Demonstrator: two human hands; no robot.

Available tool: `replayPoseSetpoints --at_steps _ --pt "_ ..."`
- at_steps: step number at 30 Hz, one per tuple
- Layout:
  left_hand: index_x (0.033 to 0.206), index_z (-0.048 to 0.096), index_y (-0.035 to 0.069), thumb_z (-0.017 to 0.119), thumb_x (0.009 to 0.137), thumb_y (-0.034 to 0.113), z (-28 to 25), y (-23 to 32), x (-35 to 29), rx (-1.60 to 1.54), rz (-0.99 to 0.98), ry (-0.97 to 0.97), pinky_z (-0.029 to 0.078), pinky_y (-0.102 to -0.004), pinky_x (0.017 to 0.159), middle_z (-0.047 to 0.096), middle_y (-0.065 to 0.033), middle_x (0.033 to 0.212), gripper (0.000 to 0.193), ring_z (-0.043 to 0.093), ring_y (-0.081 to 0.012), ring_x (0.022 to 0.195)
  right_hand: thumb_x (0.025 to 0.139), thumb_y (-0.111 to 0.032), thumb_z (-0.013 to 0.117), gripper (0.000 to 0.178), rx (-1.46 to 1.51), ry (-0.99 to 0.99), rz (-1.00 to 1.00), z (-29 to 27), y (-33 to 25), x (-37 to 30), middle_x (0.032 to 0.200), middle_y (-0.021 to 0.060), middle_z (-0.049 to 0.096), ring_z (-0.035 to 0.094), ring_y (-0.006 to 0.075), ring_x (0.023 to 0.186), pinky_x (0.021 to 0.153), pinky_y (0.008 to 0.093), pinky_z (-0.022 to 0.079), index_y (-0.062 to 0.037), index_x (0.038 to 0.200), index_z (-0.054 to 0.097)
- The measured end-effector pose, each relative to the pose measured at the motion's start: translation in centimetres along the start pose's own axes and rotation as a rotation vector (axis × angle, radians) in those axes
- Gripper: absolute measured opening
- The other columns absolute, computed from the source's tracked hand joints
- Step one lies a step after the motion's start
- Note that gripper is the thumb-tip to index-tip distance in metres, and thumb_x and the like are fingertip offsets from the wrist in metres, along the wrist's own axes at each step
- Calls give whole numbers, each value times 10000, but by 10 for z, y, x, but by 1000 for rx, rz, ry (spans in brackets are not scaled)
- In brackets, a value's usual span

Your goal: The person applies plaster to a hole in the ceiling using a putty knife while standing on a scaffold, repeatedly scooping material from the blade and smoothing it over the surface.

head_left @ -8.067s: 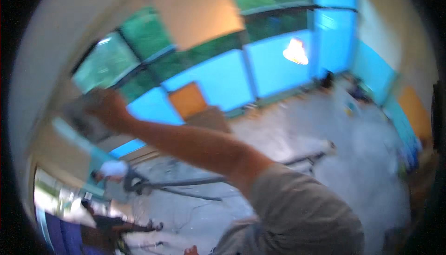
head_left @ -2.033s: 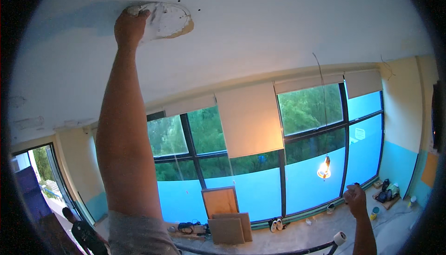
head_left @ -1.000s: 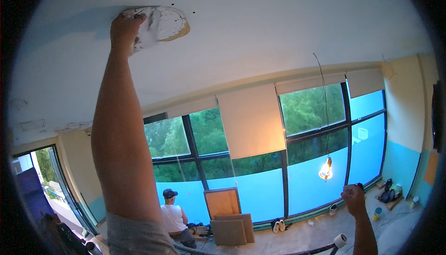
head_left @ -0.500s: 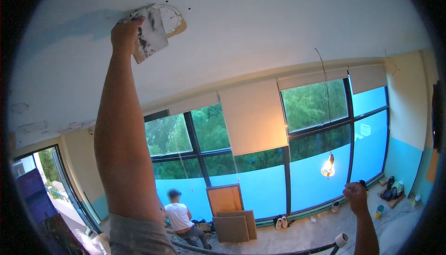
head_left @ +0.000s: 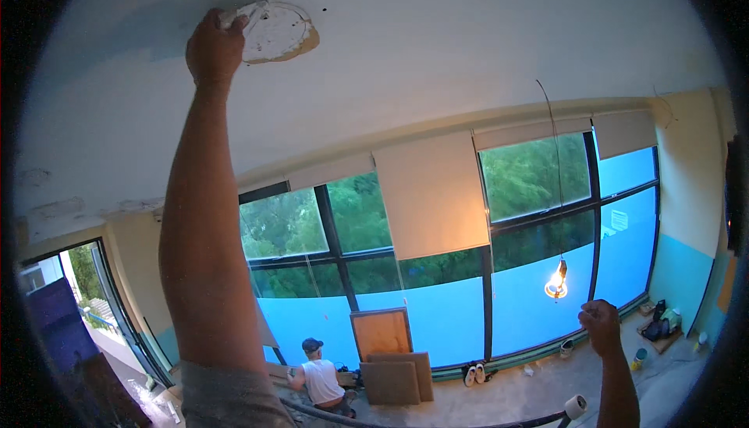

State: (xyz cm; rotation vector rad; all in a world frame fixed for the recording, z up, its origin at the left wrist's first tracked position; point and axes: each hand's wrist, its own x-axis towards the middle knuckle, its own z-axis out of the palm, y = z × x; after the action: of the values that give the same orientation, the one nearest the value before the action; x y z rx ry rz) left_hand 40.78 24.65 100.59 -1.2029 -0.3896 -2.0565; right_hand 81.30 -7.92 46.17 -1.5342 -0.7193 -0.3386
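Observation:
Raised to the white ceiling [head_left: 406,46], my left hand [head_left: 212,47] is closed on a wide putty knife [head_left: 238,21]. Little of its blade shows now; it sits at the left side of a round, plaster-smeared patch [head_left: 275,31]. A tan rim borders that patch at its lower right. Far to the right and lower, my right hand [head_left: 599,325] is held up with curled fingers. What it holds, if anything, I cannot make out.
A lit bulb [head_left: 556,281] hangs on a wire left of my right hand. Below runs a dark rail [head_left: 374,426] with a white end [head_left: 575,405]. A person in a white top [head_left: 321,381] is down by the windows, beside leaning boards [head_left: 396,380]. Shoes [head_left: 474,374] stand on the floor.
The putty knife's blade, broad and facing me before, has turned and is mostly out of sight, exposing more of the patch. A dark thing at my right hand no longer shows. The other person has shifted right.

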Motion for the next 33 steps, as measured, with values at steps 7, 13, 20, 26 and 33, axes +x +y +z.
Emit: replayPoseSetpoints --at_steps 7,13,20,26,33 --pt "971 596 63 613 766 306 -3 16 3 41 -71 -83 486 -415 750 645 -135 909 318 604 -342 861 749 -232 658 264 -234 -140 -374 21 -46 26 821 135 630 618 232 755 713 330 495 5 861 624" --pt "989 589 57 588 791 276 12 12 -24 129 242 18 486 -434 754 620 -142 1001 295 586 -339 920 748 -195 681 271 -167 -266 -469 44 -113 54 816 132 645 629 222 745 703 348 504 17 903 614" --pt "1032 596 47 663 747 343 7 -37 35 -133 67 -257 475 -379 767 650 -150 927 416 618 -315 850 694 -132 715 189 -189 -296 -590 15 -126 35 744 106 628 614 209 674 651 318 491 -27 826 628" --pt "1017 590 23 682 734 316 1 1 7 88 14 106 476 -381 759 645 -175 918 418 612 -339 859 682 -94 684 141 -226 -83 -293 -42 -80 30 738 94 618 594 169 662 633 290 489 -15 781 622" --pt "976 591 5 712 721 315 6 -14 25 -162 -129 -370 460 -349 716 634 -108 797 420 586 -260 713 725 -184 651 212 -57 111 -180 -76 -60 36 746 87 606 603 185 689 659 314 491 9 800 604"
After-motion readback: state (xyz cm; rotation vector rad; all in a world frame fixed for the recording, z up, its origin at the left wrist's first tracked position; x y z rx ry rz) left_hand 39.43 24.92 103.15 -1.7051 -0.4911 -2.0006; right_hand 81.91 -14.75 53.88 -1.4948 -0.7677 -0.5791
